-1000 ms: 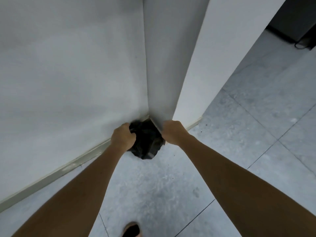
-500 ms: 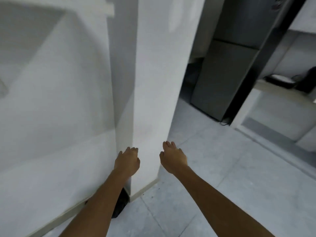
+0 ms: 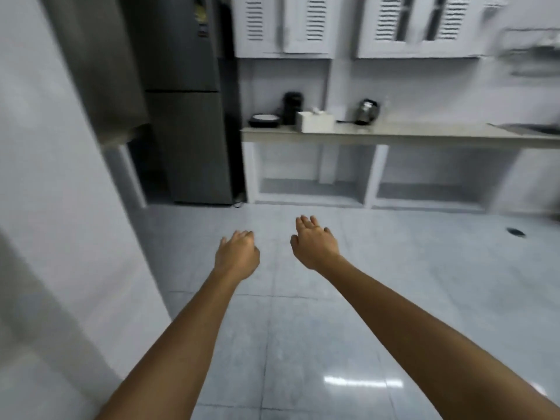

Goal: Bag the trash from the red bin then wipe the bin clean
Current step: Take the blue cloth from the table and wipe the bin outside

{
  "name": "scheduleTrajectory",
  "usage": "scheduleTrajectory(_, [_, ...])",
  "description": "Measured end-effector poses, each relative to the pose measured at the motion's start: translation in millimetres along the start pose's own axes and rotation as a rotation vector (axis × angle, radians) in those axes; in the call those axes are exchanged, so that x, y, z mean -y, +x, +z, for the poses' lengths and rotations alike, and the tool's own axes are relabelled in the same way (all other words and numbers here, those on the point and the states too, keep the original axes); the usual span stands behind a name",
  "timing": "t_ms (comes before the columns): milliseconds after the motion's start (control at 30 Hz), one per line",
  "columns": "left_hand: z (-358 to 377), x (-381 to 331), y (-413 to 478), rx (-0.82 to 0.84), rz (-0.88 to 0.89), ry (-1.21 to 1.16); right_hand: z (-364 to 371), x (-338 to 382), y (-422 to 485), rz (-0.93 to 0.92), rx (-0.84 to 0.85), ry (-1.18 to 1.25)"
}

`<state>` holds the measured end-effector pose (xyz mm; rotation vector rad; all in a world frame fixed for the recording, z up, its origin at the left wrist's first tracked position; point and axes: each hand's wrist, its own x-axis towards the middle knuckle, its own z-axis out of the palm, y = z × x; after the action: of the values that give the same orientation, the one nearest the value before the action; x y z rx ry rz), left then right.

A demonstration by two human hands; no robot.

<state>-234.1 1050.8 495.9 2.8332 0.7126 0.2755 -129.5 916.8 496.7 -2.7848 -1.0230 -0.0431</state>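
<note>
My left hand (image 3: 237,255) and my right hand (image 3: 313,242) are both stretched out in front of me over the tiled floor, palms down and holding nothing. The fingers of the right hand are spread. The left hand's fingers are loosely curled but empty. Neither the red bin nor the black trash bag is in view.
A white wall (image 3: 60,192) runs along my left. Ahead stand a dark grey fridge (image 3: 188,122) and a counter (image 3: 394,133) with a white box (image 3: 315,121), a black appliance (image 3: 291,108), a kettle (image 3: 367,111) and a dish (image 3: 264,119). A floor drain (image 3: 516,232) lies at right.
Both hands let go of the black bag in the wall corner and rose empty. My view swung up and right from the corner to the kitchen, and the bag dropped out of sight.
</note>
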Motion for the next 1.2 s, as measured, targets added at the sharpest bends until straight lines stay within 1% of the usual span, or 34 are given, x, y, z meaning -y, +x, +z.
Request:
scheduleTrajectory(133, [32.6, -65.9, -18.9, 0.087, 0.227, 0.012, -4.4, -68.7, -70.9, 0.242, -0.010, -0.008])
scheduleTrajectory(333, [67.2, -171.2, -70.4, 0.204, 0.512, 0.037, -12.2, -161.8, -201.4, 0.586, 0.035, -0.027])
scheduleTrajectory(533, [82.2, -308.6, -120.3, 0.242, 0.801, 0.022, -42.3, -255.0, -325.9, 0.871, -0.016, -0.024])
scheduleTrajectory(700, [98.0, -438.6, -176.0, 0.266, 1.003, 0.014, -77.7, -333.9, -430.9, 1.061, -0.088, -0.044])
scheduleTrajectory(800, [104.1, -522.0, -216.6, 0.269, 1.105, -0.001, -101.4, -386.8, -493.0, 1.151, -0.139, -0.030])
scheduleTrajectory(900, [108.0, -605.8, -260.0, 0.230, 1.210, -0.028, -124.6, -440.0, -549.6, 1.217, -0.164, -0.064])
scheduleTrajectory(967, [105.1, -640.2, -282.2, 0.236, 1.256, -0.033, -136.9, -460.1, -570.9, 1.244, -0.160, -0.055])
scheduleTrajectory(1033, [113.8, -715.3, -316.7, 0.222, 1.321, -0.076, -156.0, -510.6, -612.5, 1.298, -0.184, -0.074])
scheduleTrajectory(1100, [112.5, -728.0, -325.6, 0.227, 1.341, -0.074, -163.6, -518.1, -620.2, 1.294, -0.187, -0.066])
scheduleTrajectory(1200, [128.4, -788.6, -346.8, 0.237, 1.391, -0.091, -172.7, -565.4, -650.8, 1.316, -0.188, -0.088])
